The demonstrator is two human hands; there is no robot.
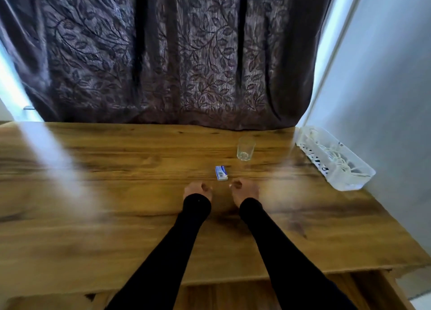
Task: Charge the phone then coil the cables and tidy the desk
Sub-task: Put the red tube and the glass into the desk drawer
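Mostly we see a dark leaf-patterned curtain (163, 53) hanging behind our wooden counter (116, 216). At its far right edge sits a clear basket (349, 183) holding white cables (335, 155). Our left hand (197, 190) and right hand (245, 190) rest mid-counter, fingers curled, holding nothing. Beyond them stand a glass (245, 149) and a small blue-and-white box (221, 173).

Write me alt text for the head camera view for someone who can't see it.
Two hands in black sleeves, the left hand and right hand, rest with fingers curled and hold nothing on a wooden desk. Just beyond them lies a small blue and white box, then a clear glass, with a white basket of cables at the right edge.
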